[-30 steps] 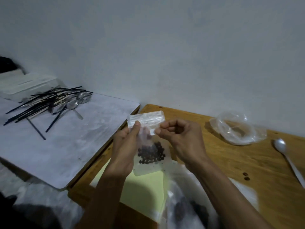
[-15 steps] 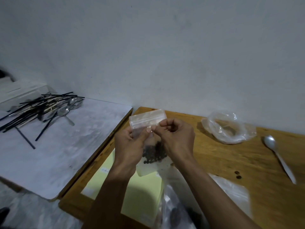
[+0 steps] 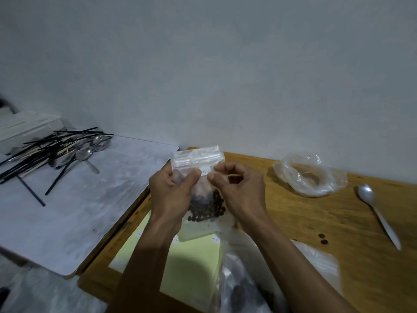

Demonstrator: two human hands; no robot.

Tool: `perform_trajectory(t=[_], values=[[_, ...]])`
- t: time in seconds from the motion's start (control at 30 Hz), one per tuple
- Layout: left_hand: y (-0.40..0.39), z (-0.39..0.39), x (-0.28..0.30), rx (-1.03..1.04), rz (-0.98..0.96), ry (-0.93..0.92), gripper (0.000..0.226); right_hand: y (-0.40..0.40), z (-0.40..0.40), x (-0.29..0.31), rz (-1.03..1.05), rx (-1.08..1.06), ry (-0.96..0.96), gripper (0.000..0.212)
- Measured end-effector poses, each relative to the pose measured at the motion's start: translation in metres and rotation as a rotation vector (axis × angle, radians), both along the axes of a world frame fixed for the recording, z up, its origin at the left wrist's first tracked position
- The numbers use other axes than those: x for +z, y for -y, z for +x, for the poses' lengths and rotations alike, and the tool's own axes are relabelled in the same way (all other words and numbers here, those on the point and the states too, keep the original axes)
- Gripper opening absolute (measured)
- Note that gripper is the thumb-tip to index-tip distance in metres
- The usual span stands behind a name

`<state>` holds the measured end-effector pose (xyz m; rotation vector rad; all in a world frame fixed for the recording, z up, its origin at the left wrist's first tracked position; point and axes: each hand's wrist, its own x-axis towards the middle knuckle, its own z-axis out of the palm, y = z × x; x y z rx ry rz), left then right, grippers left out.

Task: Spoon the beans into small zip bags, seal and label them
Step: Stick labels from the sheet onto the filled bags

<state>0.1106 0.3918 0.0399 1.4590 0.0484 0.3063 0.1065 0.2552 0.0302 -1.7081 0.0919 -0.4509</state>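
Two hands hold one small zip bag (image 3: 198,164) upright above the wooden worktop (image 3: 293,222). The left hand (image 3: 173,193) has its fingers pinched on the bag's left side, thumb in front. The right hand (image 3: 239,190) pinches a small white label (image 3: 205,171) against the bag's front, just below the zip strip. Dark beans (image 3: 207,210) fill the bag's lower part. A crumpled clear plastic bag (image 3: 309,175) lies near the wall, a white plastic spoon (image 3: 376,213) well to its right. Yellow label sheet (image 3: 191,267) lies under the forearms, beside a larger bag of beans (image 3: 243,288).
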Motion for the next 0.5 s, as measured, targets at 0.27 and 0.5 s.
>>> perform_trajectory(t=[0.27,0.5], values=[[-0.004,0.008,0.0,-0.151,0.055,-0.082,0.042,0.011,0.003,-0.001,0.134,-0.007,-0.02,0.015],[-0.008,0.024,-0.019,-0.125,0.164,-0.122,0.065,0.025,0.009,-0.013,-0.061,-0.005,-0.107,0.04]])
